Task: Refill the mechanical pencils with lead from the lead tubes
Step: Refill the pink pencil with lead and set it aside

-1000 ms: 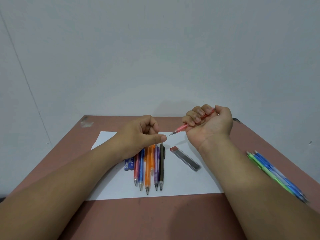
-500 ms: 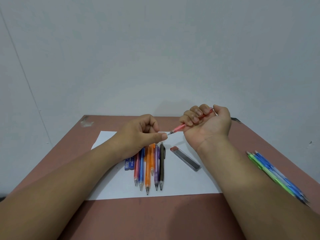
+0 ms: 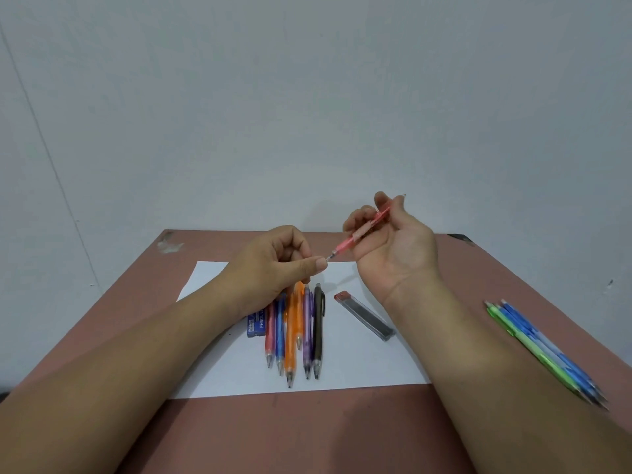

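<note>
Pointing down-left, pink pencil [image 3: 362,230], gripped in right hand [image 3: 393,248], tip just beside left hand [image 3: 273,268] thumb. Left fingers curled, pinched; lead between them not discernible.

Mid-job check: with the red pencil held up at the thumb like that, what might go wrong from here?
1. The red pencil tip sits right at the left hand's thumb; any lead there, too thin to see, may snap.
2. Both hands work above the row of pencils; dropped lead could get lost among them.
3. The blue and green pencils lie near the table edge, beside the right forearm.
</note>
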`<state>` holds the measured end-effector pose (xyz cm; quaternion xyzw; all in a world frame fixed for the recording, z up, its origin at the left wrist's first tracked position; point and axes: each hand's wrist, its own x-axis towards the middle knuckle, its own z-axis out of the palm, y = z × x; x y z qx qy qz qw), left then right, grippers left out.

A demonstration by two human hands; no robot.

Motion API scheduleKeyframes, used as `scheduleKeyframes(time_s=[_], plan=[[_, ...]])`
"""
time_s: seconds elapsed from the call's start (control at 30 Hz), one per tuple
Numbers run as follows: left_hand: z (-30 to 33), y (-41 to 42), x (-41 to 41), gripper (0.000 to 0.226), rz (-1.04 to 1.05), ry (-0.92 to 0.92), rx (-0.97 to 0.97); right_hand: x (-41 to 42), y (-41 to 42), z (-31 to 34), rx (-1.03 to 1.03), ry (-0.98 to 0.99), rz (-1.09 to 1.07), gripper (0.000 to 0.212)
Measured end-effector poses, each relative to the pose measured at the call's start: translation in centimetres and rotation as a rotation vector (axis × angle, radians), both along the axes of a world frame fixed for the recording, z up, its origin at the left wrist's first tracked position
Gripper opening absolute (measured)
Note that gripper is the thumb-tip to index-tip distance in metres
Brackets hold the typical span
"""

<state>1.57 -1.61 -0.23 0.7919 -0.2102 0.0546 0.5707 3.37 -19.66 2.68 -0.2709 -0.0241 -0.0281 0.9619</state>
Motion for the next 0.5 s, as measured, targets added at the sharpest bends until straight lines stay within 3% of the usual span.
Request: scheduleKeyframes(time_s=[0.2, 0.3, 0.5], plan=[[-0.4, 0.4, 0.3, 0.023, -0.061, 0.035, 0.02, 0.6, -0.5, -0.7, -0.313, 0.115, -0.11, 0.033], [-0.3, 0.5, 0.0, 0.029, -0.085, 0.06, 0.007, 0.5, -1.0, -0.4, -0.359, 0.102, -0.112, 0.026], [0.0, 0.6, -0.5, 0.041, -0.069, 0.045, 0.021, -0.4, -2.1, 0.4, -0.694, 0.073, -0.261, 0.007]])
